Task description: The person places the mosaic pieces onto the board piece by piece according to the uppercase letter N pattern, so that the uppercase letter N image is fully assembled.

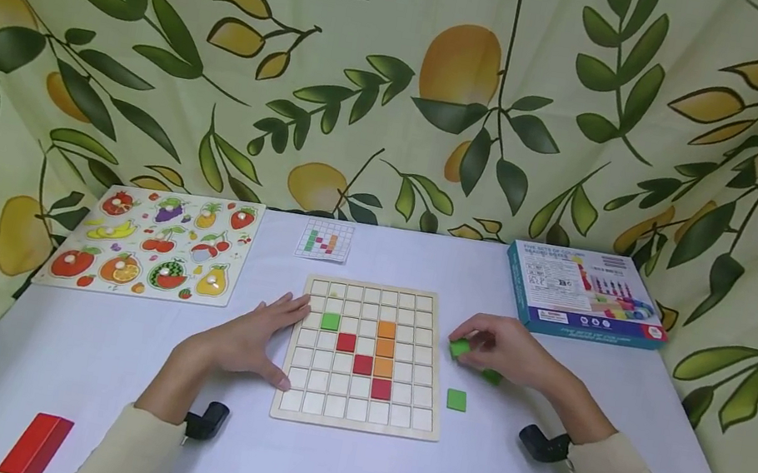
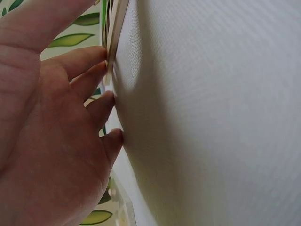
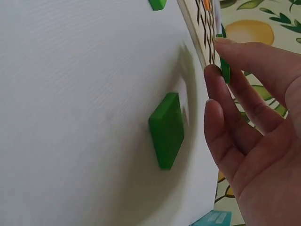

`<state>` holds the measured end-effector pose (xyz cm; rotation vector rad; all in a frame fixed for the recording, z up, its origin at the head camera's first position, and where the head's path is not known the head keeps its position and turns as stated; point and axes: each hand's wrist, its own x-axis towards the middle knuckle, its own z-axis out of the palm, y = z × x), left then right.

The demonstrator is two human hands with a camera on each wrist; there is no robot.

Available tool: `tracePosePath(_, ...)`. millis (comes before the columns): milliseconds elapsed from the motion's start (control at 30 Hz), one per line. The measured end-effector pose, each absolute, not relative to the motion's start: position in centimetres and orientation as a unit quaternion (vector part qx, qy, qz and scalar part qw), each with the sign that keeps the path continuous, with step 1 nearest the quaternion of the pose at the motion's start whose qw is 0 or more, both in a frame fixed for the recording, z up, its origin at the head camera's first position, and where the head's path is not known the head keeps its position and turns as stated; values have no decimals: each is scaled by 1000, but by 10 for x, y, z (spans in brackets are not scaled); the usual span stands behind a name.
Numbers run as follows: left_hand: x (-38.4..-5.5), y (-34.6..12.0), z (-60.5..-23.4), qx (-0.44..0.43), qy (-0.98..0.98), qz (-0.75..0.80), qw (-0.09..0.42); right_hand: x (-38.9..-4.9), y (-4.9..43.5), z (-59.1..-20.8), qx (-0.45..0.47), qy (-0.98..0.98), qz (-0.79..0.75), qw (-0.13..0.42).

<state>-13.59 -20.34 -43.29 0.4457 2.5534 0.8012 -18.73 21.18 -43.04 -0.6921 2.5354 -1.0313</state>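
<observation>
A wooden grid board [image 1: 354,427] lies mid-table with one green tile [image 1: 330,321], three orange tiles [image 1: 385,348] and three red tiles [image 1: 363,365] in its cells. My left hand [image 1: 247,336] spreads along the board's left edge, thumb and fingertips at the frame, as the left wrist view also shows. Right of the board, my right hand [image 1: 507,350] pinches a green square tile [image 3: 225,63] between thumb and fingers, raised off the cloth. Below that hand another green tile [image 3: 167,132] lies on the table, partly hidden in the head view. A further green tile [image 1: 457,400] lies nearer the front.
Behind the board lies a small pattern card [image 1: 325,240] printed with a coloured grid. A fruit puzzle board [image 1: 153,243] is at the back left, a boxed set [image 1: 588,294] at the back right. One red block [image 1: 36,445] sits at the front left.
</observation>
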Motion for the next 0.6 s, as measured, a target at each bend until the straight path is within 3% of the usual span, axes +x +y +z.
tracePosePath(600,-137,-205,-432,161,920,286,213,-201,162,-432,-276,842,-427,181)
